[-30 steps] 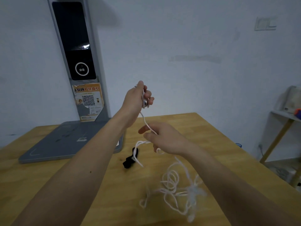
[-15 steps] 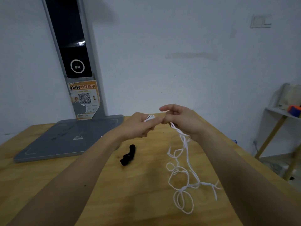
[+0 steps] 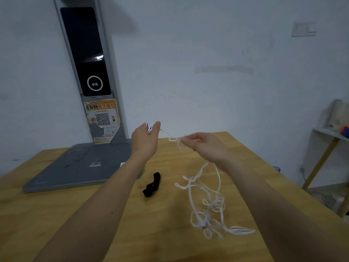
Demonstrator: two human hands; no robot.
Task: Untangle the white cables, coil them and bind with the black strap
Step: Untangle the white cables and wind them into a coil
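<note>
My left hand (image 3: 145, 138) is raised above the table and pinches a few small loops of the white cable at its fingertips. A taut stretch of cable runs from it to my right hand (image 3: 204, 146), which pinches the cable at a small knot of loops. Below my right hand the white cable (image 3: 209, 203) hangs down and ends in a tangled heap on the wooden table (image 3: 170, 242). The black strap (image 3: 152, 184) lies curled on the table between my forearms, touching neither hand.
A grey device with a flat base (image 3: 79, 165) and a tall upright column (image 3: 86, 72) carrying a QR-code sticker stands at the table's back left. A wooden-legged shelf (image 3: 328, 148) with items stands off the table's right edge. A white wall is behind.
My hands were together half a second ago. They have since moved apart, the left one rising to the left, stretching the cable between them. The tangle has shifted on the table.
</note>
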